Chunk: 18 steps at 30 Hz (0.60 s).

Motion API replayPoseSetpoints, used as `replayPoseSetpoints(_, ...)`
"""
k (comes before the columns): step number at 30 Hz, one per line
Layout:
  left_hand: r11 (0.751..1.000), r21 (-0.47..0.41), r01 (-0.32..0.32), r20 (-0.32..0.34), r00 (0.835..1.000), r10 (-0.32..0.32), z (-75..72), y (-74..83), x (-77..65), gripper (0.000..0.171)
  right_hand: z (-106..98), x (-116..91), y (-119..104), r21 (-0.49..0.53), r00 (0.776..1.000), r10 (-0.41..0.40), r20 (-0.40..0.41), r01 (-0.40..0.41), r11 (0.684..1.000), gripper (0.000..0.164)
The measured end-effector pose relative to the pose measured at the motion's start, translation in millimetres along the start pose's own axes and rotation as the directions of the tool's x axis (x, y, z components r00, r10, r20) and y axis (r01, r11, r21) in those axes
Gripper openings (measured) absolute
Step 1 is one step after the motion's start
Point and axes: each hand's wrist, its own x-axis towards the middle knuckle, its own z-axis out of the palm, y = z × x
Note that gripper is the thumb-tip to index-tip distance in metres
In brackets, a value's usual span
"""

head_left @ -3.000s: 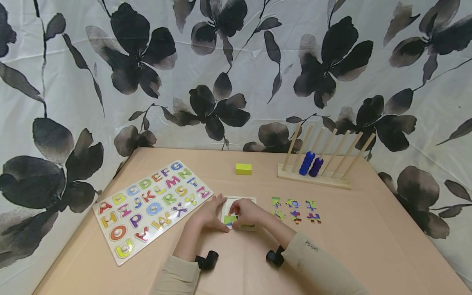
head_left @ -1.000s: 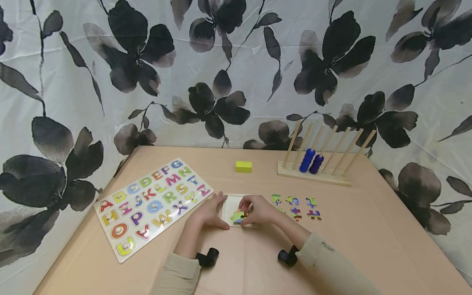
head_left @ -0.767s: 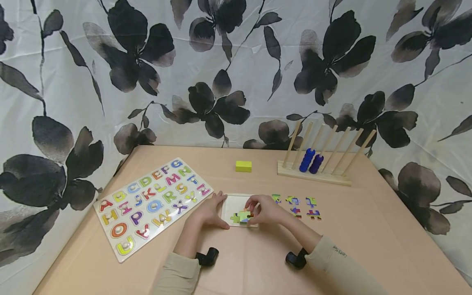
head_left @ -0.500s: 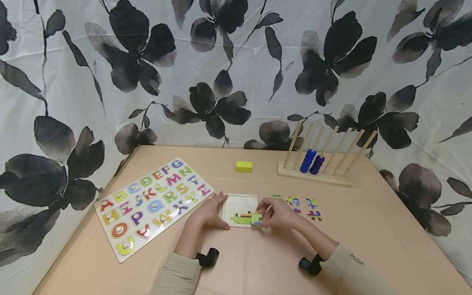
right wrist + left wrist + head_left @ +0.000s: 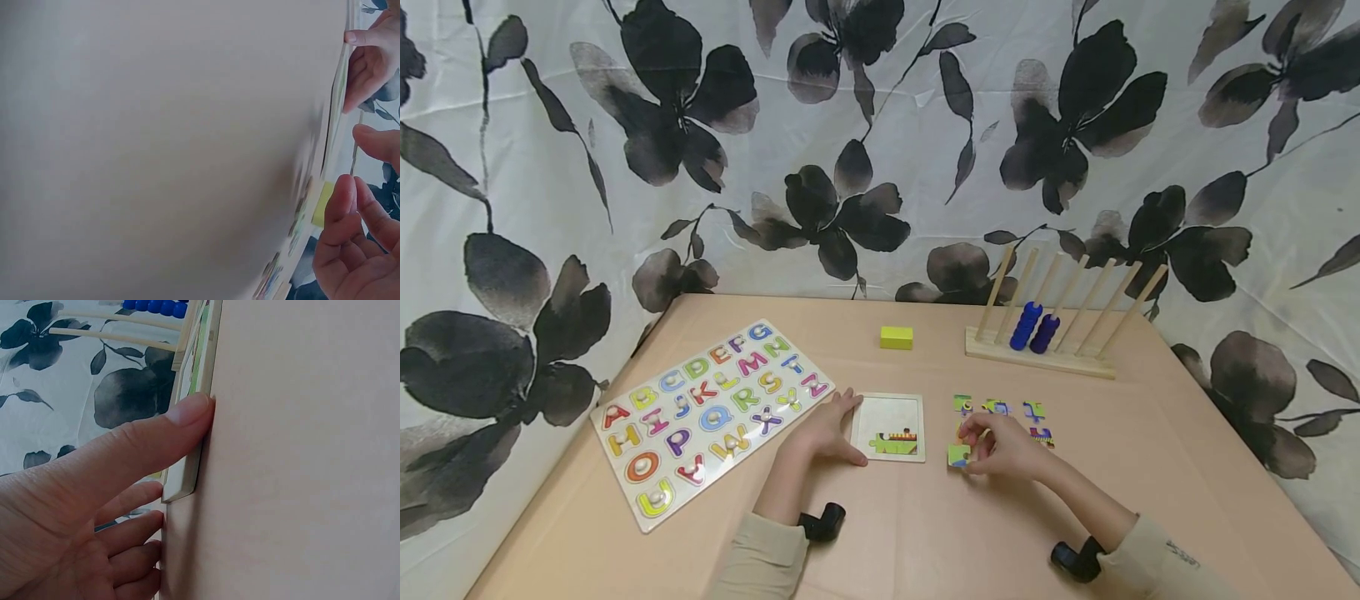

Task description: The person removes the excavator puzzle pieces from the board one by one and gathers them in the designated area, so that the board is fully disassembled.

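Note:
A white puzzle tray point(image 5: 887, 408) lies on the table, with green and dark joined pieces point(image 5: 893, 443) along its near side. My left hand point(image 5: 826, 432) grips the tray's left side, thumb at the near corner and fingers along the left edge; in the left wrist view the thumb point(image 5: 187, 412) presses the rim. To the right of the tray, my right hand point(image 5: 1003, 448) pinches a green-and-blue puzzle piece point(image 5: 958, 455). That piece shows only as a thin edge point(image 5: 354, 156) in the right wrist view. Loose puzzle pieces point(image 5: 1033, 410) lie behind the right hand, partly hidden.
An alphabet board point(image 5: 715, 417) with colourful letters lies at the left, close to the left hand. A yellow block point(image 5: 897, 337) sits behind the tray. At the back right stands a wooden peg rack point(image 5: 1037, 358) with blue beads. Floral cloth point(image 5: 850, 125) hangs behind the table.
My right hand has carried the green-and-blue piece out of the tray and off to the right, towards the loose pieces. The left hand has stayed at the tray.

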Motion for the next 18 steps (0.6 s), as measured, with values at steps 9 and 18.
replayPoseSetpoints(9, 1.0, -0.007, -0.005, -0.005, 1.0, 0.005, -0.4, 0.6, 0.0, 0.096, -2, -9, 7, -0.032, 1.0, -0.007, -0.003, 0.007, 0.999, 0.034)
replayPoseSetpoints(18, 1.0, -0.01, -0.007, -0.002, 1.0, 0.007, -0.4, 0.3, -0.3, 0.096, 0, -8, 12, -0.067, 1.0, 0.001, 0.008, 0.0, 0.998, 0.035)
